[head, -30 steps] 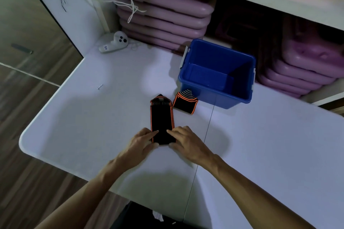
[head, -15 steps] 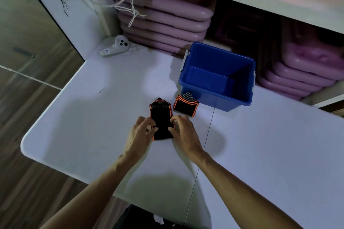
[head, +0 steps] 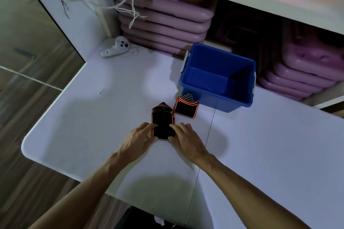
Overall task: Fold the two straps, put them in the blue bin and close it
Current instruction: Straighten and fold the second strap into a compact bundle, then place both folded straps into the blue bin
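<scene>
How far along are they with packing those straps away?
One strap already lies folded small beside the blue bin. The other strap is in hand: the left hand and right hand press on its near end on the table. Left to do: finish that fold, put both in the bin, which looks empty, and close it. No lid is in view.
</scene>
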The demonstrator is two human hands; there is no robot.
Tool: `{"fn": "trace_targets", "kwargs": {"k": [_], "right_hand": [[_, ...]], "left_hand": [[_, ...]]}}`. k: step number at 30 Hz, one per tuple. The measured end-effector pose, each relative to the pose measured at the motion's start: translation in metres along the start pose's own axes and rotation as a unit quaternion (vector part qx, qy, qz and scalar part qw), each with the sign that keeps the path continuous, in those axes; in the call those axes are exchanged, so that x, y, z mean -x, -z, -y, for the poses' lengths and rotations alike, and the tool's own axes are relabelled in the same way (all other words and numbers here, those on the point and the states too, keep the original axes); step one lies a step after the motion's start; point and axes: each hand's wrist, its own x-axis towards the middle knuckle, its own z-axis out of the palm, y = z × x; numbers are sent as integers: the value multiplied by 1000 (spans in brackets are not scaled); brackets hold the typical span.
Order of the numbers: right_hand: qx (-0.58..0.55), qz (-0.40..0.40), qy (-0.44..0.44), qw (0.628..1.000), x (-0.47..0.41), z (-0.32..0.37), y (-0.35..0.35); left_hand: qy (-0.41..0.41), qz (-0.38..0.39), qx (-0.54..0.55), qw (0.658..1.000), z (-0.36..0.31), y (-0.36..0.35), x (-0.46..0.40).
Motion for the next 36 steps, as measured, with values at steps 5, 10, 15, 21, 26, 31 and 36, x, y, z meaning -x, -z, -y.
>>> {"fn": "trace_targets", "kwargs": {"k": [5, 10, 15, 21, 26, 31, 36], "right_hand": [[-62, 53, -41, 996, -8, 1, 10], [-89, 25, -104, 990, -29, -1, 15], [-168, -22, -156, 973, -41, 5, 17], [-232, -53, -170, 956, -41, 11, 13], [-297, 35, -143, 944, -35, 9, 15], [-348, 80, -148, 922, -20, 3, 23], [-321, -9, -78, 944, -8, 6, 45]], "left_hand": [[39, 52, 54, 996, 7, 10, -15], [167, 90, 73, 979, -1, 13, -34], [253, 27, 75, 964, -7, 5, -46], [248, 13, 155, 956, -10, 4, -47], [275, 48, 240, 930, -10, 5, -45], [189, 17, 255, 948, -13, 3, -25], [39, -47, 184, 981, -34, 19, -29]]}}
